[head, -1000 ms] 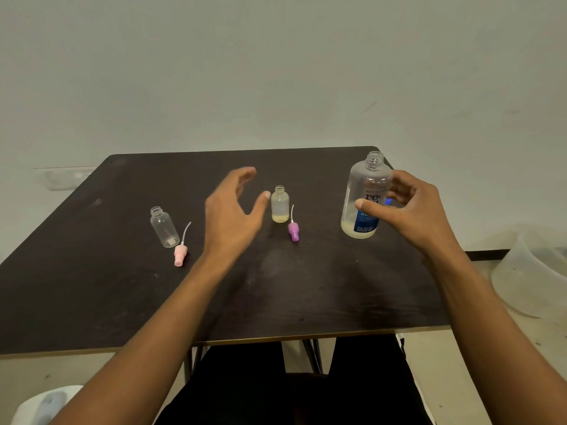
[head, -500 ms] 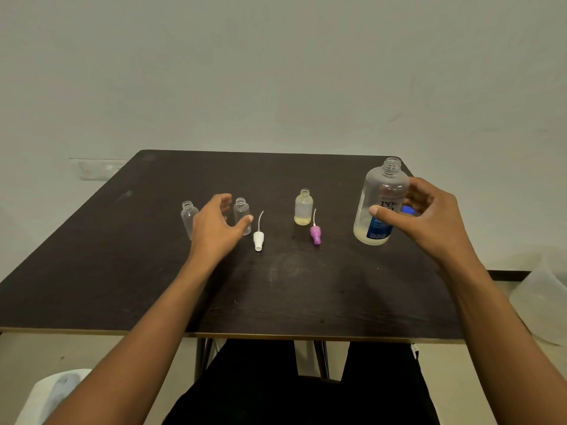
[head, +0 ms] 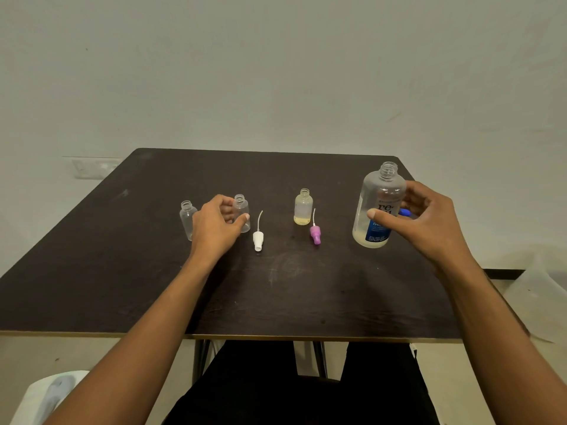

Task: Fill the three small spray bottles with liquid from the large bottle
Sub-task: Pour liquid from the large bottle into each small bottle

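Note:
Three small uncapped bottles stand in a row on the dark table [head: 306, 289]. The leftmost bottle [head: 186, 220] is empty. My left hand [head: 216, 230] grips the empty middle bottle [head: 242, 208], thumb across its front. The right small bottle [head: 303, 207] holds yellowish liquid. A white spray head [head: 258, 237] and a purple spray head [head: 315, 234] lie beside the bottles. My right hand [head: 425, 223] holds the open large bottle [head: 379, 204], which stands upright with some liquid at the bottom. Something blue [head: 405, 212] shows between my right fingers.
A translucent plastic tub [head: 543, 289] sits on the floor at the right. A white object [head: 46, 394] lies at the lower left. The wall [head: 276, 72] rises just behind the table's far edge. My legs are under the near edge.
My left hand moved left from near the filled small bottle to the middle empty bottle and closed round it. My right hand stayed at the large bottle.

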`<state>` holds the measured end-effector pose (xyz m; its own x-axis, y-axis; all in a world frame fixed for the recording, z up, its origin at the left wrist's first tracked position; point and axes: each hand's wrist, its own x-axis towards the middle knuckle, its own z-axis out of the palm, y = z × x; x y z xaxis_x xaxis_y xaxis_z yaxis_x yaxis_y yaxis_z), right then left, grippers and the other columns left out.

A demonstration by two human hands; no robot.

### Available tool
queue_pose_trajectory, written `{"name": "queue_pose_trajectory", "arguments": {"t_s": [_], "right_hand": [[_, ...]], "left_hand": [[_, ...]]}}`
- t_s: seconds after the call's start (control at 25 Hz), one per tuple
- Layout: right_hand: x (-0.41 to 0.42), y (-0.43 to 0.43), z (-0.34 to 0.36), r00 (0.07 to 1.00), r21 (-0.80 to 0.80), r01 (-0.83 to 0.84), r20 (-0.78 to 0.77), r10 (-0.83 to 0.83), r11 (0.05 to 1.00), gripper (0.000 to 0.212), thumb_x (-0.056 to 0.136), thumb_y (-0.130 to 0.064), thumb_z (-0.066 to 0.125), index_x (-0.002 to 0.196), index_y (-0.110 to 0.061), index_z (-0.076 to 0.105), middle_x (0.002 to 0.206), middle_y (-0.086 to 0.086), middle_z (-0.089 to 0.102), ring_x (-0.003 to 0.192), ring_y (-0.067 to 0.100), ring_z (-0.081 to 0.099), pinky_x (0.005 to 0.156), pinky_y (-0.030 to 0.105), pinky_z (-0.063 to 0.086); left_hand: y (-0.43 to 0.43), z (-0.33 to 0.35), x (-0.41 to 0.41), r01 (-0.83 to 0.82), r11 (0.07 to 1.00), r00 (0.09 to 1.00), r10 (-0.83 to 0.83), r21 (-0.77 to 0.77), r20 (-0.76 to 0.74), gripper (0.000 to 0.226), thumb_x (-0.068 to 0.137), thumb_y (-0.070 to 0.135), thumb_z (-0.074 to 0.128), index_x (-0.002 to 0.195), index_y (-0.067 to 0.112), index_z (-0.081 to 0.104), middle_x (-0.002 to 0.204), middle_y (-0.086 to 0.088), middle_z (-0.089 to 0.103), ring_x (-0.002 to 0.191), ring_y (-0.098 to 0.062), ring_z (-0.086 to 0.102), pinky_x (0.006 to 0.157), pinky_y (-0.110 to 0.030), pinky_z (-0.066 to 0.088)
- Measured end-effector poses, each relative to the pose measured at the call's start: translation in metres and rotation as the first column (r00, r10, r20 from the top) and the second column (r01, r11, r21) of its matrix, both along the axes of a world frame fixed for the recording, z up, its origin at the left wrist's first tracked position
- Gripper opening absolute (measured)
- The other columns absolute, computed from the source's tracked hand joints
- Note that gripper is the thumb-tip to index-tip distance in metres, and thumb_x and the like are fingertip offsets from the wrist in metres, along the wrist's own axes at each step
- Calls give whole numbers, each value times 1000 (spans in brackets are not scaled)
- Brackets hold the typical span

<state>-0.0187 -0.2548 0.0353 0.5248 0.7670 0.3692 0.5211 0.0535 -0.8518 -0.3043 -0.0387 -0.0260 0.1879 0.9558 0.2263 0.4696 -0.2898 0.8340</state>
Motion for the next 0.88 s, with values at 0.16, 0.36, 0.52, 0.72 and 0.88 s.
{"name": "queue_pose_trajectory", "arguments": {"t_s": [0.16,0.36,0.52,0.72,0.88], "right_hand": [[1,3,4,999,2,11,34,-11,1000,56,76,-26,93,127,-26,70,117,-13,75,103,-10,68,76,3,52],[5,6,17,996,11,9,93,-10,1000,64,76,-34,93,133,-24,68,125,-6,74,115,10,70,94,25,58],[6,4,22,994,16,2,108,-4,1000,66,75,-37,92,135,-25,67,125,-9,73,118,10,69,95,24,57],[8,-4,26,989,13,19,147,-21,1000,66,76,-35,94,135,-25,67,126,-8,74,117,12,70,98,28,58],[8,-4,30,946,-28,60,321,-48,998,68,74,-32,94,136,-27,67,123,-11,73,107,7,68,88,4,49]], "left_hand": [[-11,22,3,21,997,997,-26,69,68,32,87,26,85,114,19,70,101,10,75,91,4,70,72,-2,50],[-40,56,26,200,963,946,-237,179,222,35,88,27,85,119,20,72,103,12,78,95,3,73,77,-9,55],[-60,66,49,325,924,891,-370,199,264,36,88,24,85,122,20,74,103,12,79,97,1,73,78,-12,56],[-72,65,68,406,897,863,-440,174,249,38,86,27,87,122,22,74,110,11,78,100,-2,75,88,-25,62],[-81,68,73,437,883,849,-468,171,246,37,86,25,87,121,24,75,108,14,78,97,2,74,85,-18,60]]}}
